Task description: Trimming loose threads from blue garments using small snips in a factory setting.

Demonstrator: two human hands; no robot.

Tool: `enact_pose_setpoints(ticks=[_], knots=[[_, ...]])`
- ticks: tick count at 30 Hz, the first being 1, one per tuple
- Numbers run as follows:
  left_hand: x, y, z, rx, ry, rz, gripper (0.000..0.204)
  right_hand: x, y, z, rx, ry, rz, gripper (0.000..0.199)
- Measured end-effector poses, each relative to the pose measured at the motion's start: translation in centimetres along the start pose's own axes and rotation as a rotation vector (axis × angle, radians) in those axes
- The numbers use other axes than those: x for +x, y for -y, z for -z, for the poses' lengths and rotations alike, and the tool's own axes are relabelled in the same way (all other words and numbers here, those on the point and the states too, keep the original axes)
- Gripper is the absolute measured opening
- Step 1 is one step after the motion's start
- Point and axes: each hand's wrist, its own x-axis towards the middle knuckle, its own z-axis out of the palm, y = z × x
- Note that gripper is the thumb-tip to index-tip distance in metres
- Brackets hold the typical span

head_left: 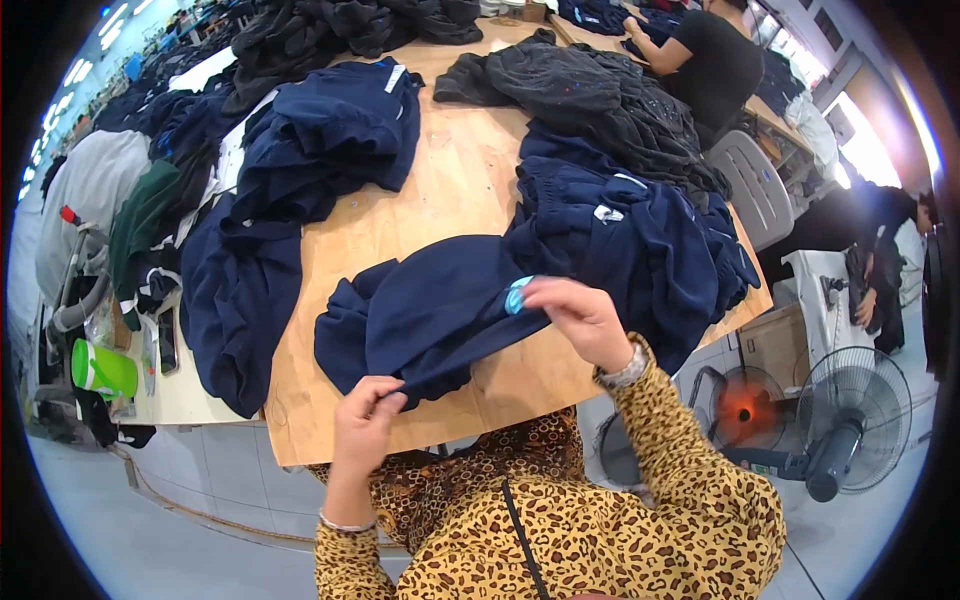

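Observation:
A dark navy garment (430, 305) lies across the near edge of the wooden table (350, 235). My left hand (365, 420) pinches the garment's near edge, thumb against fingers. Farther right, my right hand (583, 318) is over the same cloth with its fingers drawn together, slightly blurred. At its fingertips is a small light-blue thing (516, 295), lying against the garment; its kind is unclear. More navy garments (640, 235), one with a gathered waistband and a white label, are heaped just beyond my right hand.
Navy garments (325, 130) are piled at the left, and dark grey ones (600, 95) at the back right. A green container (103, 370) stands on the left side table. To the right are a grey chair (750, 185) and a fan (850, 420). A co-worker (715, 60) works at the far right.

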Motion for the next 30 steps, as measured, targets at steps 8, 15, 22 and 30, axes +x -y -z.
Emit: enact_pose_setpoints(ticks=[8, 15, 22, 30], knots=[[2.4, -0.1, 5.1, -0.444, -0.065, 0.28, 0.013, 2.9, -3.9, 0.8, -0.276, 0.836, -0.15, 0.023], [3.7, 2.2, 8.6, -0.389, -0.057, 0.358, 0.022, 3.9, -7.0, 2.6, 0.236, 0.534, -0.765, 0.037], [4.1, 2.9, 9.2, -0.4, -0.047, 0.387, 0.022, 4.2, -8.2, 3.7, 0.318, 0.437, -0.808, 0.074], [2.9, 1.7, 7.9, -0.214, -0.043, 0.399, 0.012, 2.9, -5.9, 3.8, 0.216, 0.418, -0.68, 0.067]])
